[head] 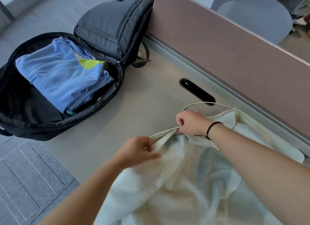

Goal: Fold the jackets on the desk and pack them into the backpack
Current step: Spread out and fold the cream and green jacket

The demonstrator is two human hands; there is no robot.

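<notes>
Here, both hands (136, 151) pinching jacket (176, 182) zipper

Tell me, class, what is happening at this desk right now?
A person is working on a cream-white zip-up jacket that lies crumpled and unfolded on the beige desk. The left hand pinches the jacket's zipper edge while the right hand grips the same edge further along, pulling the zipper line taut between them. To the left, a black backpack lies open, with a folded light-blue jacket already packed inside. The white jacket is not yet folded.
</notes>
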